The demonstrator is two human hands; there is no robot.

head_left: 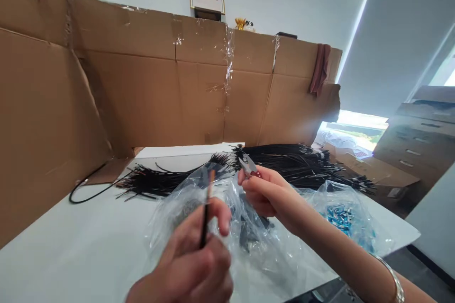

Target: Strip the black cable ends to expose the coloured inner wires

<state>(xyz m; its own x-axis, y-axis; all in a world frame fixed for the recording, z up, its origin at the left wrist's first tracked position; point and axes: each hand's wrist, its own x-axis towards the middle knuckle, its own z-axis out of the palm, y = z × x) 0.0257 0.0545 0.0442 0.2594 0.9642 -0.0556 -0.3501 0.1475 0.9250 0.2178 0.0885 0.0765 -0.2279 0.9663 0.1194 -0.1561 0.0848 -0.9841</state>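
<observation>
Upright between the fingers of my left hand (pixel 192 255) is a black cable (pixel 205 225), its upper end stripped to a copper-coloured tip. My right hand (pixel 265 191) holds small red-handled snips (pixel 250 168), blades pointing up and to the left, apart from the cable. Behind my hands lie a bundle of black cables (pixel 167 180) on the left and a larger bundle (pixel 291 163) on the right. Clear plastic bags (pixel 170 215) lie around and beneath both hands; their contents are partly hidden.
A clear bag (pixel 350 222) of small blue pieces lies at the right of the white table (pixel 71 246). Cardboard walls (pixel 149 99) stand at the left and back. One loose black cable (pixel 88 200) curves at the left. Boxes (pixel 415 142) are stacked at far right.
</observation>
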